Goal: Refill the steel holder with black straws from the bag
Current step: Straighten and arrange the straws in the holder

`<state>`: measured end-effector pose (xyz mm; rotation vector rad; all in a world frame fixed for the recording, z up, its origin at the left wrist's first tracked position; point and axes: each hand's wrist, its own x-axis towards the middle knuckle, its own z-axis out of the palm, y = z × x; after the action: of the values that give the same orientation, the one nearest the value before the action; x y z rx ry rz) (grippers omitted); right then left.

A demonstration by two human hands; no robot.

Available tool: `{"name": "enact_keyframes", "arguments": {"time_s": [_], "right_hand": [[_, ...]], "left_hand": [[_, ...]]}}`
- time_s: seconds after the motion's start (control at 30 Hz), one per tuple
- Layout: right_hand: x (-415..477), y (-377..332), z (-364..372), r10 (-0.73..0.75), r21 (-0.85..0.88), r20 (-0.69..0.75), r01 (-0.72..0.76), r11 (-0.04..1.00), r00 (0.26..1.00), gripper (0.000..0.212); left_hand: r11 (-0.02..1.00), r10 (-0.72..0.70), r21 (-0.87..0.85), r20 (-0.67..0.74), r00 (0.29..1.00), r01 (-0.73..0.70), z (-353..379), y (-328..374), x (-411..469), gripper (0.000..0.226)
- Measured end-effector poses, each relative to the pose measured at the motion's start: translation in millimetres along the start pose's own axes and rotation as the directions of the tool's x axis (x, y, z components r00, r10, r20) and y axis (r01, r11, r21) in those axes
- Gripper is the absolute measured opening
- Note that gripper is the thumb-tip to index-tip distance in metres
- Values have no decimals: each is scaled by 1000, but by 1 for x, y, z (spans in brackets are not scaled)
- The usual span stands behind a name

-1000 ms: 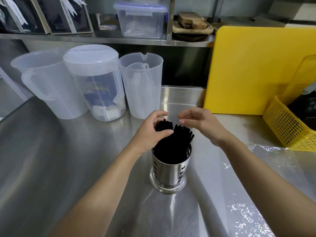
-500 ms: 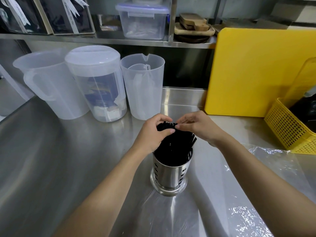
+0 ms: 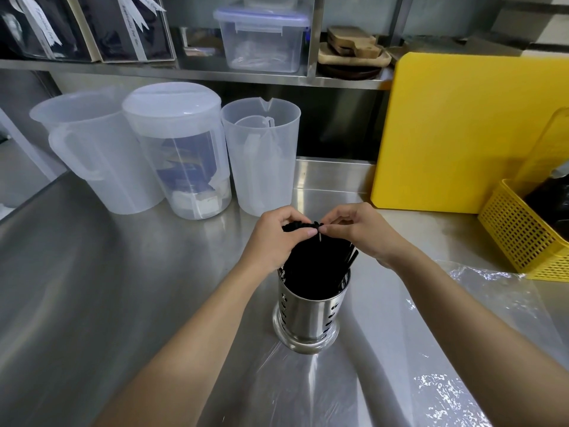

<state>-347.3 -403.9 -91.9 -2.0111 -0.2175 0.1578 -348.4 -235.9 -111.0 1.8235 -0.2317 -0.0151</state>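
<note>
A perforated steel holder (image 3: 309, 312) stands upright on the steel counter, packed with black straws (image 3: 317, 266) that lean and fan out above its rim. My left hand (image 3: 274, 238) grips the tops of the straws from the left, thumb across the front. My right hand (image 3: 360, 229) pinches the straw tops from the right, fingertips meeting the left thumb. A clear plastic bag (image 3: 492, 303) lies flat on the counter to the right of the holder.
Three translucent plastic jugs (image 3: 172, 149) stand at the back left. A yellow cutting board (image 3: 462, 134) leans at the back right, beside a yellow mesh basket (image 3: 523, 232). A shelf above carries a lidded box (image 3: 261, 38) and wooden boards.
Both hands have closed in on the straw tops, drawing the bundle together; the right hand went from hovering open to pinching the tops.
</note>
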Motion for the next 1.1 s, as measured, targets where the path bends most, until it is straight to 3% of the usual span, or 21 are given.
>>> {"name": "enact_keyframes", "arguments": {"time_s": [0.4,0.63,0.9,1.1], "right_hand": [[-2,-11,-6,-162,54,-86,167,985,983,8],[-5,-19,-6,-242,46,-120,249,967,963,13],[-4,-25,-7,-270,-92,-145,259,961,952,25],[-2,-24,-4,-294,-137,-199,271,953,935,26]], "left_hand": [[985,169,34,-14,986,-168,-3,22,7,15],[991,112,-70,9,994,-111,-4,35,10,15],[997,71,-40,158,985,-66,-5,44,11,11],[996,36,-92,187,982,-19,-11,58,13,5]]}}
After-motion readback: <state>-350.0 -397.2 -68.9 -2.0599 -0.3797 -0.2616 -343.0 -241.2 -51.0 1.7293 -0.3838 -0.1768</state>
